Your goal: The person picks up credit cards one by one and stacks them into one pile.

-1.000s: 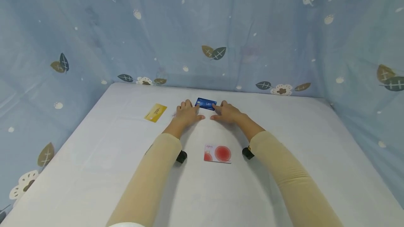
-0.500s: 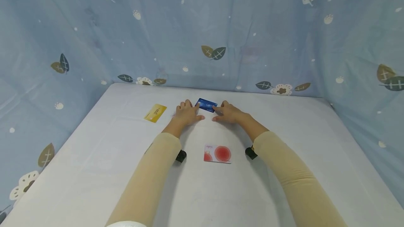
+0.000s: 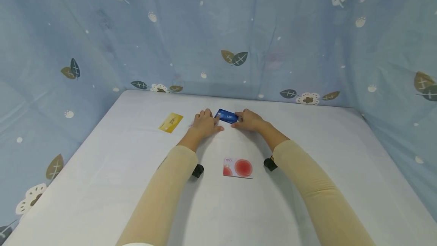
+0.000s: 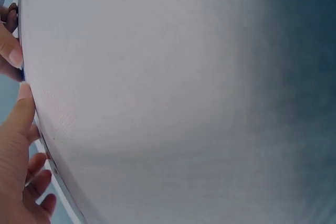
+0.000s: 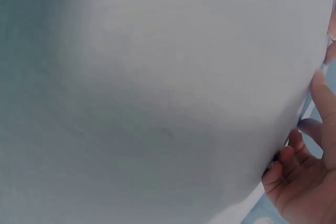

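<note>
A blue card [image 3: 225,116] with white "VIP" lettering lies on the white-covered table [image 3: 307,185] near its far side, tilted slightly down to the right. My left hand [image 3: 204,123] reaches the card's left end with the index finger; its thumb is stretched out below the card. At the opposite end is my right hand [image 3: 250,120], index finger overlapping the card's right end and thumb by its lower edge. In the left wrist view my left hand [image 4: 18,156] shows loosely bent fingers. My right hand [image 5: 310,177] appears at the right side of the right wrist view.
A yellow card [image 3: 171,122] lies left of my left hand. Nearer to me, between the forearms, is a pale card [image 3: 238,167] with red circles. A blue patterned curtain [image 3: 191,37] rises behind the table and along both sides.
The blue card has turned clockwise and shifted slightly right. My right index finger now overlaps more of its right end. The left hand stays nearly in place; the head view has shifted slightly.
</note>
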Demonstrator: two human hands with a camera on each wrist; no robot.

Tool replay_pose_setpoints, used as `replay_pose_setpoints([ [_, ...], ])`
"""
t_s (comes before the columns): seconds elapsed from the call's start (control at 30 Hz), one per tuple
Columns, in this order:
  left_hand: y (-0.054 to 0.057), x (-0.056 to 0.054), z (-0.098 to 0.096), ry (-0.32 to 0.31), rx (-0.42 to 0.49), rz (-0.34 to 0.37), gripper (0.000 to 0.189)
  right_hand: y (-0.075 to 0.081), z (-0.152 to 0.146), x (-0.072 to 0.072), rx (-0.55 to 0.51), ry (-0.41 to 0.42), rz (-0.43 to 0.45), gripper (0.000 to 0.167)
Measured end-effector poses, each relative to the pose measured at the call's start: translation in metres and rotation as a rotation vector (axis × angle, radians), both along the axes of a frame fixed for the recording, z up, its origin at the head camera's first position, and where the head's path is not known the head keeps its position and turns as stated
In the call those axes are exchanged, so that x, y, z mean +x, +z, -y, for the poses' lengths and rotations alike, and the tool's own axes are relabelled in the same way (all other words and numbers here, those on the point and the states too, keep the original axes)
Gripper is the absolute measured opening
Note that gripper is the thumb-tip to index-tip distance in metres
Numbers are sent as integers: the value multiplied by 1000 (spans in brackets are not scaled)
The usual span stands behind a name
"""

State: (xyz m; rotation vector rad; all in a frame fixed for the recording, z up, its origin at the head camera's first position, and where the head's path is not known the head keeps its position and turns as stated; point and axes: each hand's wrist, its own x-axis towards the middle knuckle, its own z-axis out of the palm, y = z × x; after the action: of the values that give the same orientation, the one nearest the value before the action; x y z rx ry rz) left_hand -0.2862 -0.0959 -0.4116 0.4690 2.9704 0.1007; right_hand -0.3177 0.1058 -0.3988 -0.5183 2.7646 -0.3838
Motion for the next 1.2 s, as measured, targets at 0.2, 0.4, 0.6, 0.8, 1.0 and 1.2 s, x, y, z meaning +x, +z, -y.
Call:
replay_pose_setpoints([
  [0.2, 2, 1, -2, 26, 116, -28, 58, 0, -1, 0, -37, -39, 1, 65],
  [0.4, -3, 4, -3, 83, 250, -2, 61, -5, -6, 2, -49, -17, 20, 62],
  [0.6, -8, 5, -2, 135, 296, 47, 67, -10, -6, 6, -76, 42, 49, 61],
  [0.8, -3, 6, -4, 162, 339, 77, 65, -5, -9, 8, -55, 82, 49, 60],
  [1.0, -1, 4, -5, 159, 359, 68, 65, -3, -14, 8, -63, 93, 66, 60],
  [1.2, 2, 2, -4, 161, 390, 55, 62, -1, -16, 7, -107, 63, 94, 60],
])
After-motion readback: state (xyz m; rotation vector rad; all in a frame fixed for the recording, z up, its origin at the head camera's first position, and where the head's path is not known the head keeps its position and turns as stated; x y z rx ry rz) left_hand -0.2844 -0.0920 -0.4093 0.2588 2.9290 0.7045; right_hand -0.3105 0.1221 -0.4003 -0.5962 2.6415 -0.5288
